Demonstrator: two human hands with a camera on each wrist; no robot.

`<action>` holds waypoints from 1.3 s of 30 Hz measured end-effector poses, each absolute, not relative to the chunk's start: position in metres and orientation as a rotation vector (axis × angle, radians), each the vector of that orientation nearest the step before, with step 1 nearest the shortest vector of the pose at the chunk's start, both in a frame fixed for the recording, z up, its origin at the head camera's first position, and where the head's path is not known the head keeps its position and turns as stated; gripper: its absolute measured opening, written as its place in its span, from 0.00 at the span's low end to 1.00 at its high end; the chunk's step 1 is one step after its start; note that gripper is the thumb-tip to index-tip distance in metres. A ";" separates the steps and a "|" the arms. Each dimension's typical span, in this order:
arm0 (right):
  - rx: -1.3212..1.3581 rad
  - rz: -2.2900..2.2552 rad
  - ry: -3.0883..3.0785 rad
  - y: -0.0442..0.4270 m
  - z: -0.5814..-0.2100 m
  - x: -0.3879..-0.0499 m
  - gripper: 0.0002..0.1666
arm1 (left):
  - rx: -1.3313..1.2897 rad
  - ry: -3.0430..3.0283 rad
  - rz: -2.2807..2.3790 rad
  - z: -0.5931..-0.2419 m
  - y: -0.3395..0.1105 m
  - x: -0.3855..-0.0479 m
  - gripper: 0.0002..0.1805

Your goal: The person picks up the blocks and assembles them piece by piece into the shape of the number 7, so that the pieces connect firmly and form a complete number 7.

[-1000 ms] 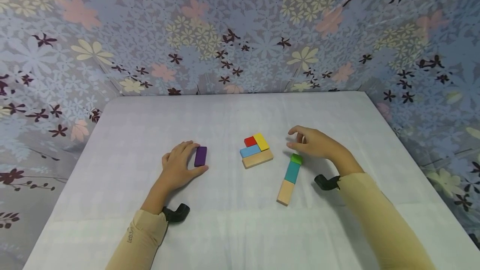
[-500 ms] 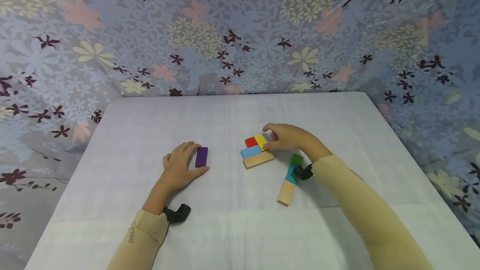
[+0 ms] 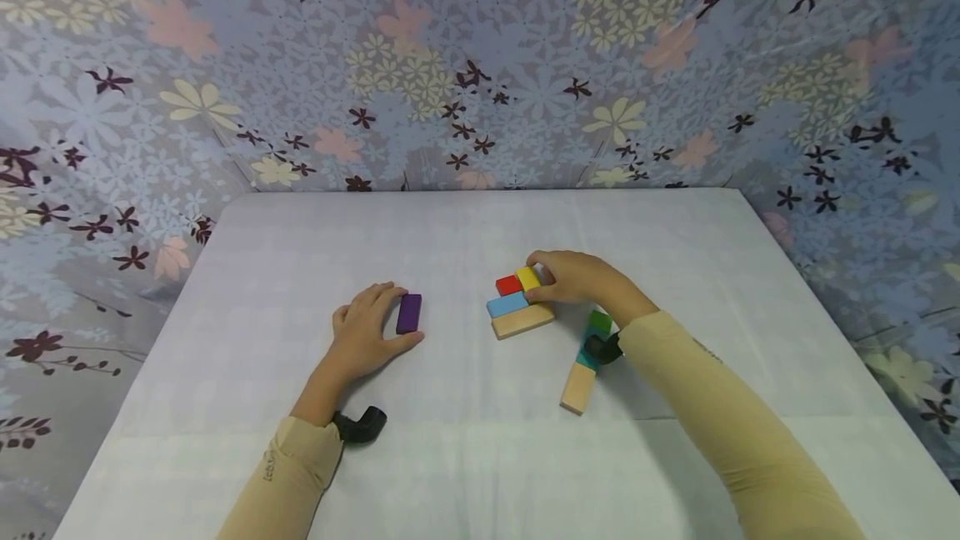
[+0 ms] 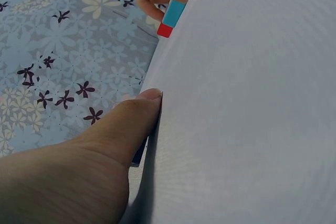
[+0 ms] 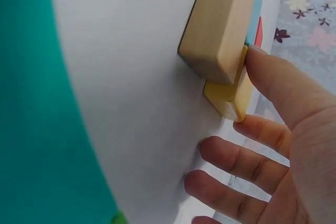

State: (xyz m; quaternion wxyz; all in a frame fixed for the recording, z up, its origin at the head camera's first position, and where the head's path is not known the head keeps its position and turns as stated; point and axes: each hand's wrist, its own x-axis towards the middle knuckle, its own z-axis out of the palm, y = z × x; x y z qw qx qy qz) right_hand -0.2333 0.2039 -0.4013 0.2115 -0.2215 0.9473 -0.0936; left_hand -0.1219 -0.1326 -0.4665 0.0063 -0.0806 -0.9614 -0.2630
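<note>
My left hand (image 3: 367, 333) rests on the table at the left. Its thumb and index finger hold the purple block (image 3: 408, 314) by its two ends. In the left wrist view only a dark bit of that block (image 4: 137, 157) shows beneath the thumb. My right hand (image 3: 579, 276) pinches the yellow block (image 3: 527, 277) between thumb and index finger. That block stands against a red block (image 3: 507, 285), a light blue block (image 3: 507, 304) and a long natural wood block (image 3: 523, 322). The right wrist view shows the yellow block (image 5: 224, 95) touching the wood one, other fingers spread.
Right of the group lies a row made of a green block (image 3: 599, 322), a teal block (image 3: 585, 357) partly behind the wrist camera, and a wood block (image 3: 577, 389). White cloth covers the table (image 3: 465, 440). Flowered fabric (image 3: 525, 90) hangs behind it.
My right hand has moved left from above the green block to the yellow block and taken hold of it. The left hand and purple block have stayed in place.
</note>
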 end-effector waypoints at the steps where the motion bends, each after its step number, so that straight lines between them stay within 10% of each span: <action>1: -0.611 -0.255 2.634 0.204 -0.401 -0.233 0.40 | -0.250 -3.011 -0.821 -0.467 -0.132 -0.122 0.42; 39: -0.591 -0.127 2.843 0.201 -0.388 -0.236 0.44 | -0.229 -2.992 -0.832 -0.471 -0.128 -0.117 0.41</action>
